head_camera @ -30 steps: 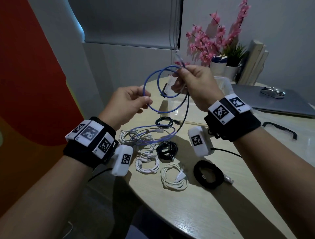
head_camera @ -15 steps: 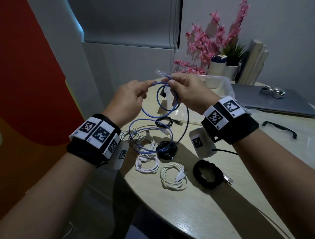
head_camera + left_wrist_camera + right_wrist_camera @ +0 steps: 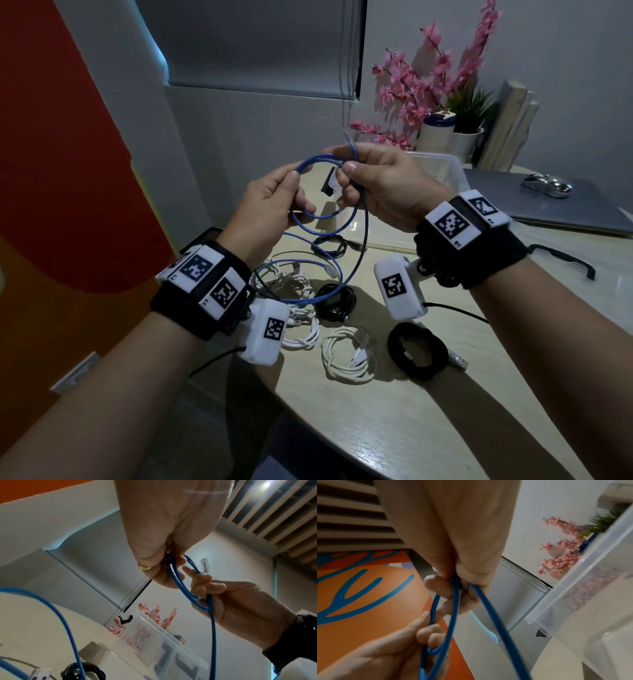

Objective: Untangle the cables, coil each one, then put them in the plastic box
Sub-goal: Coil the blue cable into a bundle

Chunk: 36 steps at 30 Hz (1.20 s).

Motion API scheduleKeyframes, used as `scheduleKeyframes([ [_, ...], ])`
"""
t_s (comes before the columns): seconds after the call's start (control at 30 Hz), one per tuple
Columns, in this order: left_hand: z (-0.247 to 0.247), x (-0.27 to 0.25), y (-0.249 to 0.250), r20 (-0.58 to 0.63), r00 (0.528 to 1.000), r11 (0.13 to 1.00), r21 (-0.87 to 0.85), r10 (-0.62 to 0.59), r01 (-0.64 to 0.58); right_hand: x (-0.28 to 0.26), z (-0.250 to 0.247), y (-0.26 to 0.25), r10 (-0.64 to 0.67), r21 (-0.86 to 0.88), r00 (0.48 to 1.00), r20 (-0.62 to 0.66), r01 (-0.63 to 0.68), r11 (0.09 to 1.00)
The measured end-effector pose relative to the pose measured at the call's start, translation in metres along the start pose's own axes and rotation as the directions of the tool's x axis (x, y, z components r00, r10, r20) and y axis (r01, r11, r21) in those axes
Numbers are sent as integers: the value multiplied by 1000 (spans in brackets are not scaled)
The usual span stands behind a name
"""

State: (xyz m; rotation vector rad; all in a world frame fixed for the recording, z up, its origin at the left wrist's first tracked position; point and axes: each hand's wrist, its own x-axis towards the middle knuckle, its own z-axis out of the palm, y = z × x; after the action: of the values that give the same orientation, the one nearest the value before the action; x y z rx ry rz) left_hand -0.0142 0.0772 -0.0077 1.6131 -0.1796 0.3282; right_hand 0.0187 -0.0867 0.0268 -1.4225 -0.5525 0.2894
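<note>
A blue network cable (image 3: 318, 161) is held in the air above the table, part wound into small loops. My left hand (image 3: 274, 198) pinches the loops on their left side. My right hand (image 3: 376, 181) grips them on the right, and the clear plug (image 3: 204, 563) sticks up past its fingers. The rest of the blue cable (image 3: 356, 267) hangs down in wide loops to the table. The clear plastic box (image 3: 442, 168) stands behind my right hand. On the table lie coiled white cables (image 3: 349, 356) and coiled black cables (image 3: 416, 351).
A tangle of white cable (image 3: 291, 284) lies under the hanging blue loops. A closed laptop (image 3: 548, 209) with a mouse (image 3: 546, 185) on it sits at the back right. Pots with pink flowers (image 3: 428, 85) stand behind the box. The round table's edge (image 3: 308, 428) curves near me.
My hands have come closer together and lower. The left hand now pinches the small coil by the right hand, and another turn of blue cable has been gathered.
</note>
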Motion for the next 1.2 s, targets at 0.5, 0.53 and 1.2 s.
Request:
scheduleKeyframes([
  [0.5,3,1,-11,102,994,993,110,-40,29,7,1,-6,8,31,991,-130,-4,1000],
  [0.53,3,-2,-12,172,982,989,133,-83,60,7,0,-7,-12,70,987,-163,24,997],
  [1.2,-15,-10,5,386,773,506,857,-504,-97,1,-20,-7,-38,2,979,-202,39,999],
])
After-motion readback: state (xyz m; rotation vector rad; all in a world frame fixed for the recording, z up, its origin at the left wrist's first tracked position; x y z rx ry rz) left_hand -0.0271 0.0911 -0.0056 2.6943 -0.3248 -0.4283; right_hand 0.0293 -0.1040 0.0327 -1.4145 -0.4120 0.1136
